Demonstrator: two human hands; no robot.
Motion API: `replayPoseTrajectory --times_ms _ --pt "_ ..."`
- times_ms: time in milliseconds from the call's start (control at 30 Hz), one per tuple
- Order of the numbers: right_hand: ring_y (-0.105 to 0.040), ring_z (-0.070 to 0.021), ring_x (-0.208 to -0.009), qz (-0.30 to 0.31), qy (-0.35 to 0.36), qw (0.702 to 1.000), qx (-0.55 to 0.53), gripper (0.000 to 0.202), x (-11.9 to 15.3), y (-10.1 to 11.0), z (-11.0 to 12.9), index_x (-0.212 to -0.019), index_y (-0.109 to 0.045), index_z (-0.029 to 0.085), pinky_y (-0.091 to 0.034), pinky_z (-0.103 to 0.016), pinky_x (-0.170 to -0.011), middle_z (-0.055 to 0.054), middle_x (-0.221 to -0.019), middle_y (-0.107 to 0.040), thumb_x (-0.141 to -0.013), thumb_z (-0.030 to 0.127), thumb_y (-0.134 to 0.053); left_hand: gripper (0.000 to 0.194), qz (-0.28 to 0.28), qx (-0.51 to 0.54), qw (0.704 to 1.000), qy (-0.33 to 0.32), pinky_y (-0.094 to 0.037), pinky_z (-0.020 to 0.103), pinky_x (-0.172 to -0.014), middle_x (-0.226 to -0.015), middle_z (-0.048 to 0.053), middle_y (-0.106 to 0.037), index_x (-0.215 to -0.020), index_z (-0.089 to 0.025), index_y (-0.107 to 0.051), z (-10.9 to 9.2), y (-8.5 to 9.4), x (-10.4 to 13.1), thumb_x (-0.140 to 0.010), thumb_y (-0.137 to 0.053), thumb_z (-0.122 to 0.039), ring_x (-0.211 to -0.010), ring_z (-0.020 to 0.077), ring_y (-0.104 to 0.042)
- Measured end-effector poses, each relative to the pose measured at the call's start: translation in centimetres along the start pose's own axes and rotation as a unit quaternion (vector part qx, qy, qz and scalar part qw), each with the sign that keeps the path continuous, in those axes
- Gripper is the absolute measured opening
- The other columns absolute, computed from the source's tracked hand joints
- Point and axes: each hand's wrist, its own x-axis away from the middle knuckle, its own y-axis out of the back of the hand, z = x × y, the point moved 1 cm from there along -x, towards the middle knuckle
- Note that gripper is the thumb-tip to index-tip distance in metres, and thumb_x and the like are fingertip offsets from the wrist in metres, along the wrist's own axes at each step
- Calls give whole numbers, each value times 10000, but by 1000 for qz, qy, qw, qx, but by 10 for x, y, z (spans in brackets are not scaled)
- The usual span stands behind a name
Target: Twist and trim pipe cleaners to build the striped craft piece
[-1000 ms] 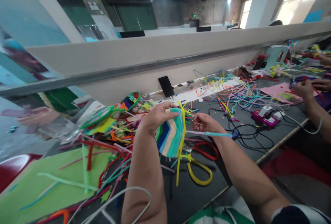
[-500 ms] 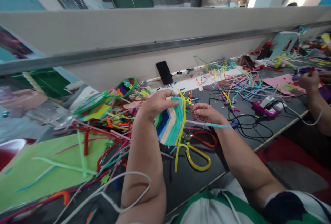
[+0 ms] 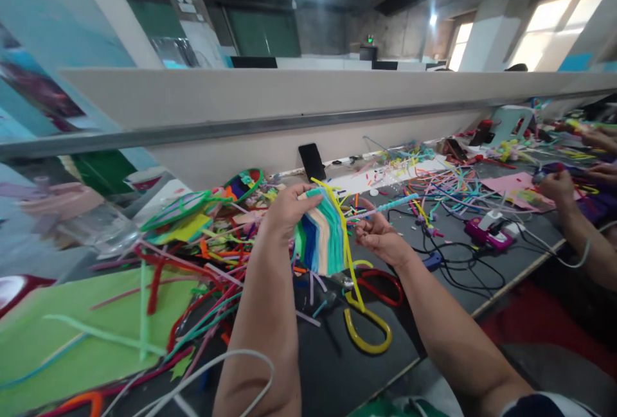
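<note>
My left hand [image 3: 288, 208] pinches the top of a panel of pipe cleaners [image 3: 322, 237] striped green, blue, cream and teal. Along the panel's right edge hang yellow pipe cleaners [image 3: 343, 224], one reaching down over the scissors. Just right of the panel is my right hand [image 3: 383, 240], its fingers pressed together; what lies between the fingertips is too small to make out. A lilac and light-blue pipe cleaner [image 3: 398, 203] runs past these fingers; I cannot tell whether they grip it. Below lie scissors with one red and one yellow handle [image 3: 369, 333].
Loose pipe cleaners [image 3: 193, 288] and a green sheet [image 3: 62, 340] cover the left side. A phone [image 3: 312, 161] leans on the partition. A purple power strip [image 3: 488, 235] with black cables lies right. Another person's hand [image 3: 559, 187] works at far right.
The view has tilted up. My right hand has turned, and the lilac and light-blue pipe cleaner has swung from below it to above it. The left hand still holds the panel.
</note>
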Motion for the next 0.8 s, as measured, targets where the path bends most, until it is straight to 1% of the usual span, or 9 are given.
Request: replayPoseTrajectory --times_ms 67,133,233,333,433,567,633,733,800 --pt "-540 -105 -718 -3 37 999 1 921 0 0 0 -1401 -311 356 -472 -271 -719 35 -823 -587 -630 138 -766 481 13 13 1000 13 -498 284 -572 -682 23 -682 -924 -143 -656 1 -6 -1 -547 -803 -403 -563 175 -625" --pt "-523 -96 -668 -6 68 998 8 924 0 1 0 -1417 -287 338 -461 -271 -715 39 -799 -590 -644 165 -763 480 30 20 999 23 -494 275 -560 -680 18 -682 -927 -148 -653 1 -10 0 -545 -806 -395 -556 172 -625" --pt "-503 -93 -620 -16 96 995 23 919 0 2 1 -1430 -264 311 -448 -277 -709 42 -768 -595 -662 193 -754 487 53 34 997 33 -501 276 -576 -714 19 -692 -943 -154 -645 2 -15 0 -551 -806 -393 -577 173 -636" --pt "-487 -94 -598 -26 103 994 31 907 1 1 3 -1417 -285 294 -437 -275 -689 44 -745 -597 -649 205 -759 490 64 54 995 49 -509 283 -591 -729 19 -695 -934 -152 -637 1 -19 0 -542 -810 -390 -590 175 -641" --pt "-466 -89 -567 -44 100 993 35 876 3 -2 6 -1376 -346 297 -419 -252 -650 52 -717 -592 -616 220 -776 472 72 69 993 62 -515 288 -604 -722 12 -691 -915 -154 -627 0 -24 1 -544 -808 -384 -598 173 -643" --pt "-457 -89 -556 -67 106 992 28 825 4 -5 9 -1302 -417 319 -373 -216 -574 57 -691 -575 -576 223 -796 454 88 63 993 56 -524 302 -640 -751 6 -697 -928 -176 -622 2 -29 0 -570 -795 -395 -629 177 -656" --pt "-454 -88 -551 -72 113 991 25 814 4 -7 11 -1282 -428 325 -377 -218 -580 63 -677 -567 -566 231 -803 459 90 52 993 53 -526 312 -648 -761 10 -700 -933 -179 -624 3 -29 0 -574 -789 -412 -641 187 -662" --pt "-462 -88 -549 -66 112 991 27 818 6 -10 14 -1278 -422 319 -375 -214 -568 59 -681 -578 -563 249 -813 459 98 57 992 55 -528 317 -659 -766 11 -700 -933 -179 -621 4 -29 -1 -579 -787 -418 -648 188 -665" --pt "-464 -87 -540 -42 104 993 26 824 7 -12 17 -1288 -406 308 -343 -200 -523 47 -696 -594 -574 271 -815 453 111 66 990 59 -527 315 -665 -764 8 -699 -939 -180 -618 3 -28 0 -588 -785 -413 -647 181 -664"
